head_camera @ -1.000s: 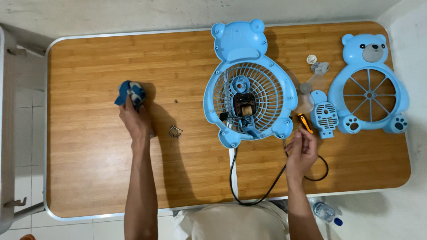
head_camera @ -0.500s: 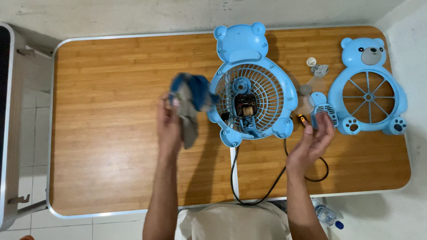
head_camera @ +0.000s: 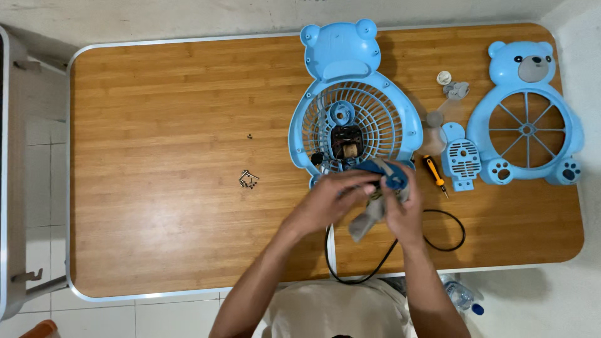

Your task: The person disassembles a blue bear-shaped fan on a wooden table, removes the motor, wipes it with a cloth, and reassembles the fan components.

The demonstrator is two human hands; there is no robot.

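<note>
- Both hands, left hand and right hand, clamp together round a blue fan blade, mostly hidden, low centre.
- Grey cloth dangles underneath, soft-looking.
- Ribbed plastic bear-shaped grille sits above them.

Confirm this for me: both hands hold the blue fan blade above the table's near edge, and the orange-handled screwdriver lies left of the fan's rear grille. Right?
Not quite. The head view shows the orange-handled screwdriver lying right of the rear grille, beside the small blue cover. The left hand and right hand do hold the blue fan blade.
</note>
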